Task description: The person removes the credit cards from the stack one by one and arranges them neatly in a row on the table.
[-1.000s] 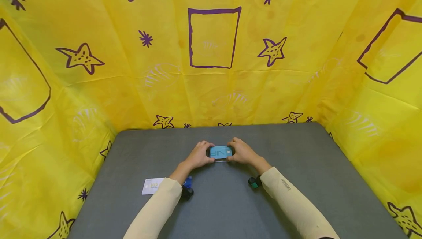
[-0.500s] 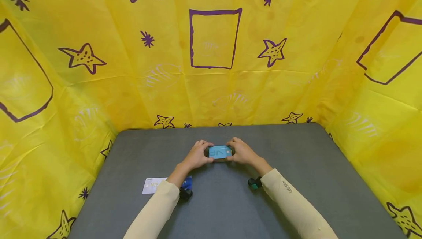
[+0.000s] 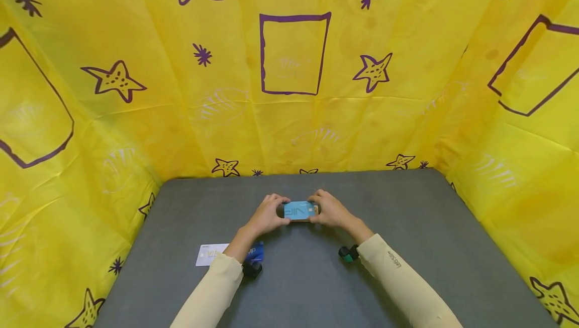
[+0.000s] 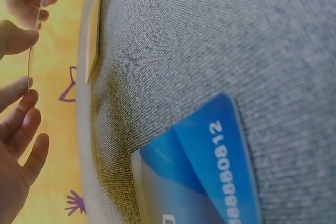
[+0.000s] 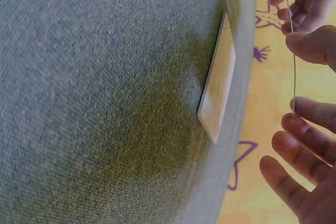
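Observation:
A light-blue VIP card (image 3: 298, 210) is held level between both hands near the middle of the table. My left hand (image 3: 267, 216) pinches its left end between thumb and fingers. At the right end, my right hand (image 3: 333, 211) pinches it the same way. Both wrist views show this card edge-on, raised off the table. Beneath it, a pale tan card (image 5: 218, 90) lies flat on the grey surface, mostly covered in the head view.
A white VIP card (image 3: 210, 254) and a dark-blue card (image 3: 256, 252) lie on the grey table (image 3: 307, 288) by my left forearm, which partly covers them. A yellow patterned cloth (image 3: 294, 132) surrounds the table's back and sides.
Both hands have shifted slightly left with the light-blue card. More of the tan card now shows past its right end. The white and dark-blue cards lie as before.

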### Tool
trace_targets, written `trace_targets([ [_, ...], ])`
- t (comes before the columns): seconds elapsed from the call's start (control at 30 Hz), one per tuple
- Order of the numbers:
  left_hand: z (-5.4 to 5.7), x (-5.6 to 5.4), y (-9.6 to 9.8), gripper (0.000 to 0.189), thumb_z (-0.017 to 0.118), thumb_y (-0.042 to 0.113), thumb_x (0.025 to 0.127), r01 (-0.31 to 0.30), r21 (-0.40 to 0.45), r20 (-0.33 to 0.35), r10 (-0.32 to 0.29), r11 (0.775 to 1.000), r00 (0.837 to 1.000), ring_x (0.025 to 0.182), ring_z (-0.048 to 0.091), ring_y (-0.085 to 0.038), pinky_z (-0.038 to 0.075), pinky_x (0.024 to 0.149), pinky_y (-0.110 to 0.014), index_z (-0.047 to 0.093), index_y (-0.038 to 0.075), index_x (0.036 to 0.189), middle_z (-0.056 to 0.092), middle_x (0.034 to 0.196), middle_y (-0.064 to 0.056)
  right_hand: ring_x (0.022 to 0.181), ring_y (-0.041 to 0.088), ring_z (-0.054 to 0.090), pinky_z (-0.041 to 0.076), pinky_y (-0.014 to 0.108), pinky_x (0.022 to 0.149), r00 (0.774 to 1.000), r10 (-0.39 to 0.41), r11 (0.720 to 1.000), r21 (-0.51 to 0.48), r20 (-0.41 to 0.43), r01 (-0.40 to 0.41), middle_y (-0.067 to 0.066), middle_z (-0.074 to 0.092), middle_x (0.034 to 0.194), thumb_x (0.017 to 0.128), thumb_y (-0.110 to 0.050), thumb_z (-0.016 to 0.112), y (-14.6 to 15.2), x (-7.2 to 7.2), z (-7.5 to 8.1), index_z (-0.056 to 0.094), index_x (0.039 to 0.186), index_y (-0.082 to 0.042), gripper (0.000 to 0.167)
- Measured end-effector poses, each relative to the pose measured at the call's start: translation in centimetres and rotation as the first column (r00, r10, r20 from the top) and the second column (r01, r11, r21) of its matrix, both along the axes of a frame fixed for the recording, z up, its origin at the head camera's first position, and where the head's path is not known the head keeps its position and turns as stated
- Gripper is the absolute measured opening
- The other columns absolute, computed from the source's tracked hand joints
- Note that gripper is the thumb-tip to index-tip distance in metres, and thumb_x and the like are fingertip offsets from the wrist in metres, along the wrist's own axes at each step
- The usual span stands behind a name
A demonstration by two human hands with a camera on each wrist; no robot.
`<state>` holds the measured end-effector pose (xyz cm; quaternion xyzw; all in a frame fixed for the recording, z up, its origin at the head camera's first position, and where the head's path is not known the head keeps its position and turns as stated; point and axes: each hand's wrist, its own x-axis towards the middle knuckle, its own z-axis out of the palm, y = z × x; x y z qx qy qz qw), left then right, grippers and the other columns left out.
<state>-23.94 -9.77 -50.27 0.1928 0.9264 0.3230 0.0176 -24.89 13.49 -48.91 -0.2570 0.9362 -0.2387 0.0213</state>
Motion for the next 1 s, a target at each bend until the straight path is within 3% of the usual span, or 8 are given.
trace_targets([
  [0.47, 0.2, 1.3, -1.2, 0.051, 0.079, 0.028, 0.077, -0.011, 0.002, -0.009, 0.011, 1.000, 1.000, 0.105, 0.049, -0.024, 0.044, 0.090, -0.042, 0.064, 0.012, 0.123, 0.060, 0.116, -0.008, 0.095, 0.019, 0.055, 0.047, 0.037, 0.084, 0.999, 0.043, 0.999, -0.022, -0.033, -0.044, 0.007, 0.058, 0.107, 0.077, -0.028, 0.081, -0.8, 0.9, -0.1, 0.066, 0.118, -0.006, 0.049],
  [1.0, 0.8, 2.9, -2.1, 0.050, 0.081, 0.027, 0.076, -0.048, 0.001, 0.039, 0.048, 0.999, 0.998, 0.106, 0.050, -0.022, 0.045, 0.089, -0.043, 0.065, 0.014, 0.122, 0.059, 0.117, -0.006, 0.098, 0.020, 0.055, 0.048, 0.036, 0.083, 0.998, 0.063, 0.998, -0.016, -0.028, -0.063, 0.006, 0.058, 0.111, 0.079, -0.032, 0.079, -1.7, 2.4, 0.0, 0.064, 0.122, -0.006, 0.052],
])
